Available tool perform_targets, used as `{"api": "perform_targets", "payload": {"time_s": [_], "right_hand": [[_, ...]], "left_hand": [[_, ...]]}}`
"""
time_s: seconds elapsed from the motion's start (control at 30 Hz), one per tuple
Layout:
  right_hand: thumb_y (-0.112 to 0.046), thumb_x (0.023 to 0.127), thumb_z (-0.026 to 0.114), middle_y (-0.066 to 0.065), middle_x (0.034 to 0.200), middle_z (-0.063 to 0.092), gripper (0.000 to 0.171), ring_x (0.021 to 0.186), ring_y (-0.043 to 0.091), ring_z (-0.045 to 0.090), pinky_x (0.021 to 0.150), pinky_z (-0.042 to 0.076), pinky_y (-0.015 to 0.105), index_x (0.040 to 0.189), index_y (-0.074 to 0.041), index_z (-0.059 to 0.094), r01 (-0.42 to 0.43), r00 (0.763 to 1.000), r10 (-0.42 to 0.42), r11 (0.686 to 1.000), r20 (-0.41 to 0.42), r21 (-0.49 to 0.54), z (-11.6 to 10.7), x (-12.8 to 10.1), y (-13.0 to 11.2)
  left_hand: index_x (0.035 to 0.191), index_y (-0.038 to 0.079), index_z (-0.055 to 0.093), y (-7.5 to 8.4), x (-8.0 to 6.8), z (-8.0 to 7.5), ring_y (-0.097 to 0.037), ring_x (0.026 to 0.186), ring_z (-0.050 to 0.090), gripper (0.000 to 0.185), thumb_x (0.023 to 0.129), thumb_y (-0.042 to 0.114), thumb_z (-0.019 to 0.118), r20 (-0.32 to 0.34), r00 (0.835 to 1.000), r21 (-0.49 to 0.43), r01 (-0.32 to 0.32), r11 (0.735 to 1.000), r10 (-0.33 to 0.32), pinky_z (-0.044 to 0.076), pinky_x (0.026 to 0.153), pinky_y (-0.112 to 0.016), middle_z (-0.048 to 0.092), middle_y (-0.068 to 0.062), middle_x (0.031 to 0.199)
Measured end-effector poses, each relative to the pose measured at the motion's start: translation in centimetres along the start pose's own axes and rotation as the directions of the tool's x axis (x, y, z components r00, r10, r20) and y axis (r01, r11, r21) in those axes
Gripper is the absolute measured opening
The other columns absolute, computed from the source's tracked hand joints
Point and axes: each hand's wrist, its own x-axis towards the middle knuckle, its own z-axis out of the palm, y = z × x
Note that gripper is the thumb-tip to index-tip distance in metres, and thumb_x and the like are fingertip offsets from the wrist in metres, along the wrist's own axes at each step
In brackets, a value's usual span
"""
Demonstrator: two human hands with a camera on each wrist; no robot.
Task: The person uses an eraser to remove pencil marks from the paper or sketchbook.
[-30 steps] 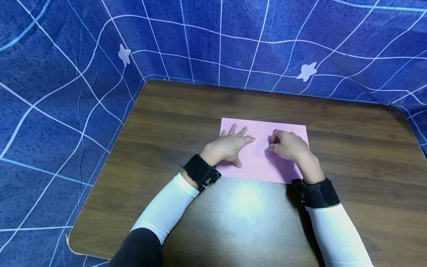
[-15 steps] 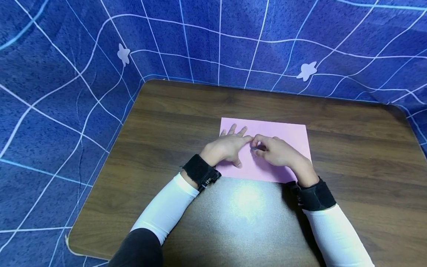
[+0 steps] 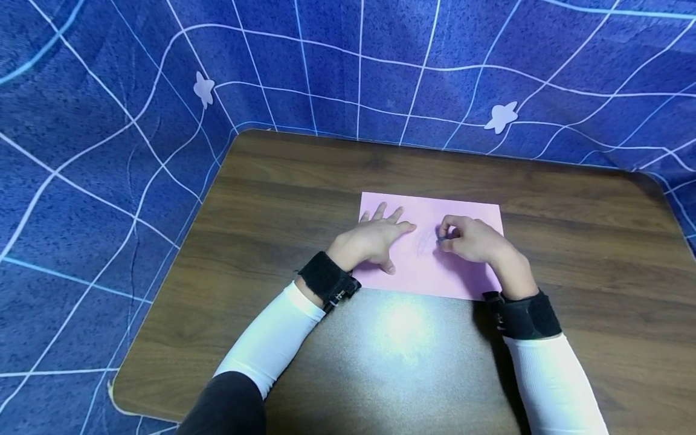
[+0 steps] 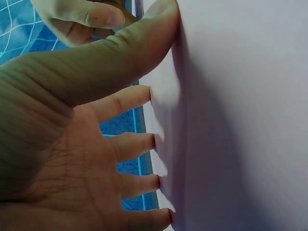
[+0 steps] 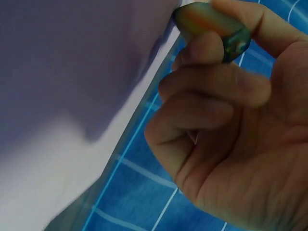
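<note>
A sheet of pink paper lies on the wooden table. My left hand rests on its left part with fingers spread; the left wrist view has the thumb and fingertips touching the sheet. Over the right half, my right hand pinches a small rounded green-and-orange block between thumb and fingers, its end at the paper. The other right fingers curl into the palm. Faint scribbled marks show on the sheet between the two hands.
The brown table extends around the sheet on all sides. Behind it and at left hangs a blue cloth with white grid lines and pale stars. A bright glare lies on the tabletop in front of the paper.
My right hand moves left with the block until close to the left thumb, then back right to about its former place. The left hand stays put on the paper.
</note>
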Motion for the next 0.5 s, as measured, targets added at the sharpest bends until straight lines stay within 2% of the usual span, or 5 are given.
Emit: {"api": "perform_targets", "payload": {"time_s": [0.1, 0.27, 0.5], "right_hand": [[-0.014, 0.088, 0.065, 0.001, 0.076, 0.057, 0.01, 0.07, 0.018, 0.05, 0.064, 0.038, 0.031, 0.098, -0.011, 0.063, -0.025, 1.0, 0.025, 0.999, -0.015, 0.021, -0.6, -0.2, 0.9], [-0.014, 0.089, 0.064, 0.001, 0.076, 0.057, 0.01, 0.07, 0.018, 0.05, 0.064, 0.038, 0.031, 0.098, -0.01, 0.063, -0.015, 1.0, 0.016, 0.999, -0.01, 0.033, -0.9, -0.4, 1.4], [-0.02, 0.094, 0.062, 0.003, 0.075, 0.056, 0.013, 0.069, 0.021, 0.053, 0.06, 0.038, 0.032, 0.103, -0.011, 0.063, -0.026, 1.0, 0.025, 0.991, -0.011, -0.131, -0.9, -0.8, 0.2]], "left_hand": [[0.162, 0.035, 0.028, 0.0, 0.0, 0.0, -0.038, 0.159, -0.013, 0.106, 0.077, 0.027, 0.09, 0.004, 1.0, -0.007, 0.0, 1.0, 0.0, 0.003, 0.127, -0.065, -0.005, -0.002, 0.174], [0.162, 0.035, 0.029, -0.1, 0.1, 0.1, -0.037, 0.16, -0.013, 0.105, 0.077, 0.029, 0.09, 0.001, 1.0, 0.0, 0.003, 1.0, -0.003, 0.003, 0.128, -0.063, -0.003, -0.002, 0.175], [0.162, 0.033, 0.03, 0.0, 0.1, 0.1, -0.039, 0.159, -0.012, 0.106, 0.076, 0.029, 0.091, -0.01, 1.0, 0.011, -0.005, 1.0, 0.005, 0.004, 0.128, -0.063, -0.002, -0.004, 0.175]]}}
